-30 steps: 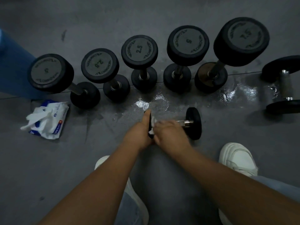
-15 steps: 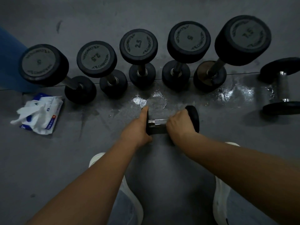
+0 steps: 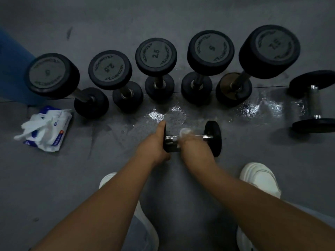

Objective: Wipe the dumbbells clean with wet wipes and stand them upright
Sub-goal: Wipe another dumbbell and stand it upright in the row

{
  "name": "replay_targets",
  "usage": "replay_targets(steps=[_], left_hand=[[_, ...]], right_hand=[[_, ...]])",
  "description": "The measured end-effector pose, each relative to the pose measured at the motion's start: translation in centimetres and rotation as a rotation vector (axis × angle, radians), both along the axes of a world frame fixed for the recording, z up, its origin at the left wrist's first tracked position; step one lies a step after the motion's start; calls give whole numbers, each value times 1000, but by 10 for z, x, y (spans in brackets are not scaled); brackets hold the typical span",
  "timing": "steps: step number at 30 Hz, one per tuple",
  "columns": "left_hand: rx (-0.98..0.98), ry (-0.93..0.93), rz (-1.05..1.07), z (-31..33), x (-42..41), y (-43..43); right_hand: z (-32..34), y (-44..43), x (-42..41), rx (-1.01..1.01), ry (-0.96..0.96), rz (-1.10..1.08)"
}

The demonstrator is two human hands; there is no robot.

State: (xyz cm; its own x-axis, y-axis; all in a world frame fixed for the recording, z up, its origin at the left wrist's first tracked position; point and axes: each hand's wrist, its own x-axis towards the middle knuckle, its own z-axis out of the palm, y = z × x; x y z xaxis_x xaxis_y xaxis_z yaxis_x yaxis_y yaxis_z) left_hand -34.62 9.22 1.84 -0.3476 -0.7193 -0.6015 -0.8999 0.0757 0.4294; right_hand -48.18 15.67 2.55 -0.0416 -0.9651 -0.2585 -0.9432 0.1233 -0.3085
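I see the small dumbbell (image 3: pixel 214 137) lying left-to-right, left hand (image 3: pixel 154 148) gripping its left head, right hand (image 3: pixel 194 151) clasping a wipe (image 3: pixel 184 132) on the bar.

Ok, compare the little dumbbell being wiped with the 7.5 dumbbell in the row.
The little dumbbell lies on its side; the 7.5 dumbbell stands on end. The little dumbbell's heads are far smaller than the 7.5 dumbbell's. The left hand grips the little dumbbell, the right hand holds a wipe on its handle; the 7.5 dumbbell is untouched. Both have black heads and metal handles.
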Motion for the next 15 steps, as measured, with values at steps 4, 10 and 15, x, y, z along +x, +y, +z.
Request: replay_targets(steps=[4, 10, 15], left_hand=[[-6, -17, -6, -1, 1, -2], [7, -17, -15, -1, 3, -4], [44, -24, 33, 3, -4, -14]], right_hand=[[-25, 5, -9, -133, -9, -127], [-26, -7, -10, -116, -20, 20], [-26, -17, -17, 99, 160, 153]])
